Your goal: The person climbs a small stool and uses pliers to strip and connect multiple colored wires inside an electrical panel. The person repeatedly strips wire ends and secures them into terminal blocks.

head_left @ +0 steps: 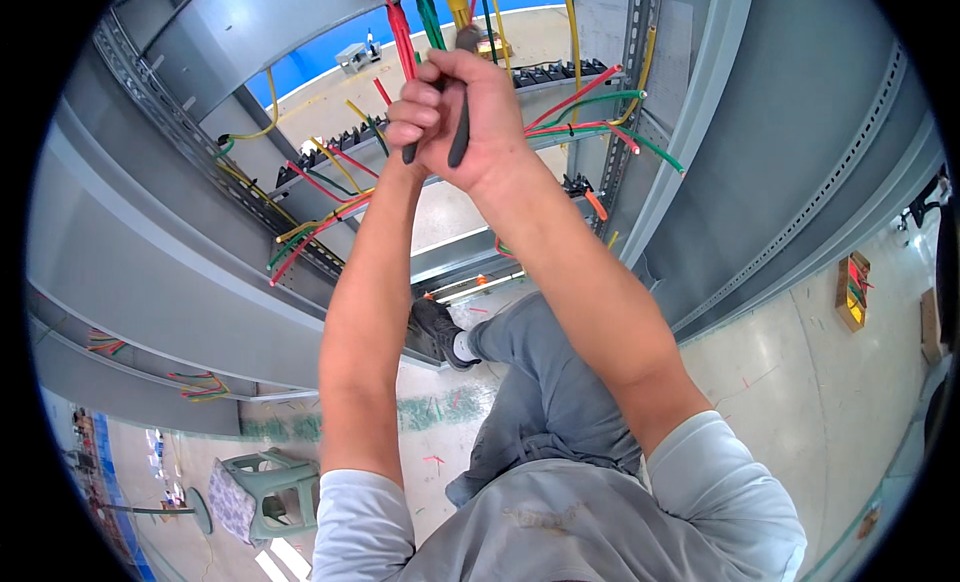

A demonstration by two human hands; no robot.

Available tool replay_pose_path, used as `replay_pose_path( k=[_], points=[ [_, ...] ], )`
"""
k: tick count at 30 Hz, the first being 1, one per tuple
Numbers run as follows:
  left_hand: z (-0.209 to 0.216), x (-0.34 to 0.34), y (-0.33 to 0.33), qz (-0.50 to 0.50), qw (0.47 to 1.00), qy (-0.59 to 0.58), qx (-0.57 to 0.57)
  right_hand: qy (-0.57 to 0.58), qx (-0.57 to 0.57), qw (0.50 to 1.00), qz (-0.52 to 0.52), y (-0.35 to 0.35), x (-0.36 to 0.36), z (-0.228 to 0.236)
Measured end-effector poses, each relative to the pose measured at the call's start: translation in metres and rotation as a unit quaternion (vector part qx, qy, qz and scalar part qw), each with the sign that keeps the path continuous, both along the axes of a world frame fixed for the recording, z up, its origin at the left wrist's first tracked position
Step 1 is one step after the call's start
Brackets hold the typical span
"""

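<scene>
Head view: at upper centre of the frame, the right hand (487, 117) and left hand (420, 112) are clenched together around a dark-handled tool (459, 132), its long axis near vertical, pointing up at the red wire (402, 40) directly above.

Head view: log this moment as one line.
left hand: closed on dark plier handles | right hand: clasped over same handles | red insulated wire: at tool tip | grey metal cabinet frame: around

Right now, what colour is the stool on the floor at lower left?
Pale green; the stool shows in the head view, its only view.
</scene>
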State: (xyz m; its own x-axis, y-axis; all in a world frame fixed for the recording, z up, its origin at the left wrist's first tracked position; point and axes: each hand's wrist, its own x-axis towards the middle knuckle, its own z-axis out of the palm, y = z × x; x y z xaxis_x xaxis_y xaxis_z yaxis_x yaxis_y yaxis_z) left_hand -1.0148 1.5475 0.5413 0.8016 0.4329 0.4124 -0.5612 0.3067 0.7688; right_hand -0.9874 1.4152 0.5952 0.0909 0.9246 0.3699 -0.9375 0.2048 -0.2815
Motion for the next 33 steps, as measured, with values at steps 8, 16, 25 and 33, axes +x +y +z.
replay_pose_path(
  k=[8,16,25,33],
  points=[
    [0.005,-0.002,-0.006,0.157,0.970,0.031,0.185,-0.112,-0.075,0.991,0.026,-0.088,-0.004,-0.105],
    [-0.007,-0.024,-0.038,0.328,0.912,0.044,0.242,0.023,-0.315,0.948,0.026,-0.162,-0.022,-0.273],
    [-0.041,-0.105,-0.042,0.431,0.838,0.148,0.299,-0.061,-0.251,0.965,0.035,-0.169,-0.013,-0.286],
    [-0.005,-0.103,-0.005,0.323,0.898,0.160,0.254,-0.084,-0.246,0.965,0.031,-0.175,-0.016,-0.293]
  ],
)
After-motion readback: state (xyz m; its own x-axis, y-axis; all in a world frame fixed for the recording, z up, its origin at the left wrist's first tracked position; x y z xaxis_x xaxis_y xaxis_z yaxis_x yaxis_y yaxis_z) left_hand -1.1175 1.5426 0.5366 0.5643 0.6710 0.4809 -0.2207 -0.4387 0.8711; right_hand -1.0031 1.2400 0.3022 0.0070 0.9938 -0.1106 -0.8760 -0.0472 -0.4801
